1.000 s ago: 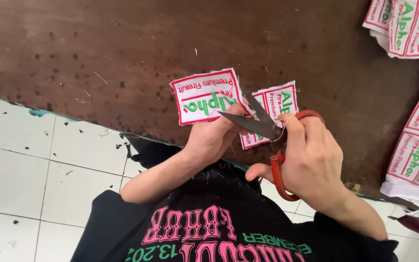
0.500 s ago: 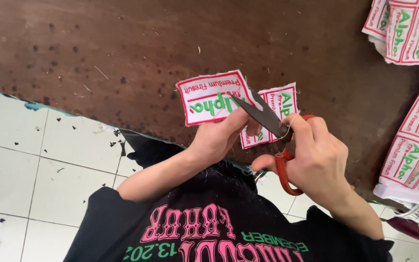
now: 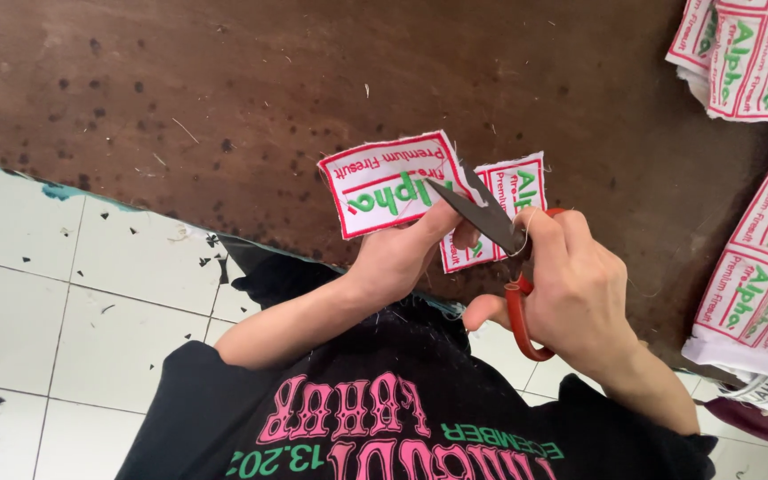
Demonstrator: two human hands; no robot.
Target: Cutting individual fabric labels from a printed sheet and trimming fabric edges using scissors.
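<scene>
Our left hand (image 3: 397, 258) has its fingers closed on a strip of white fabric labels (image 3: 393, 182) with red borders and green lettering, held at the centre of the frame over the brown bench (image 3: 224, 98). Our right hand (image 3: 580, 293) has its fingers curled through the red handles of the scissors (image 3: 495, 233), whose dark blades lie across the strip between two labels. More label sheets (image 3: 757, 284) lie at the right edge, and white floor tiles (image 3: 55, 293) fill the lower left.
</scene>
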